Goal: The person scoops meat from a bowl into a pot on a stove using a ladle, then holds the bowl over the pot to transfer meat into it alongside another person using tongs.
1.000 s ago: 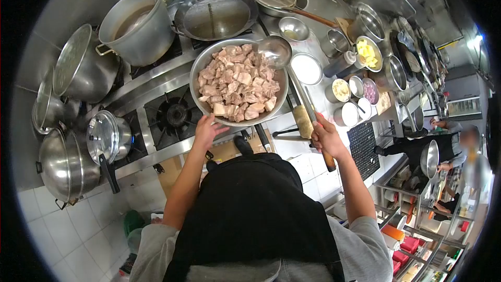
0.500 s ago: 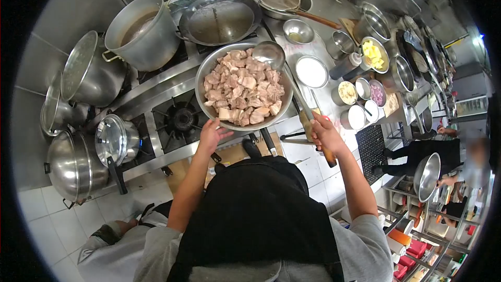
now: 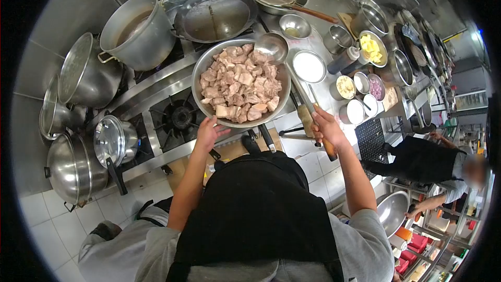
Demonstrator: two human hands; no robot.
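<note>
A large metal bowl (image 3: 197, 90) heaped with pale meat chunks (image 3: 242, 81) sits at the front of the stove. My left hand (image 3: 208, 131) is at the bowl's lower left rim, fingers apart, the thumb side near the edge; whether it bears any weight cannot be told. My right hand (image 3: 324, 127) is wrapped round the wooden handle of a long ladle (image 3: 271, 47). The ladle's round head lies at the bowl's upper right edge, beside the meat. Right of the bowl is a round container of white contents (image 3: 309, 67).
A tall pot (image 3: 136, 34), a dark wok (image 3: 214, 16) and a lidded pressure cooker (image 3: 110, 141) stand on the stove. Small containers and a bowl of yellow pieces (image 3: 371, 49) are at right. One person (image 3: 428, 160) carries a metal bowl (image 3: 392, 213); another person's sleeve (image 3: 117, 240) shows lower left.
The person at right has come nearer with the metal bowl, which is lower in view. Another person has appeared at lower left. My hands and the ladle have barely moved.
</note>
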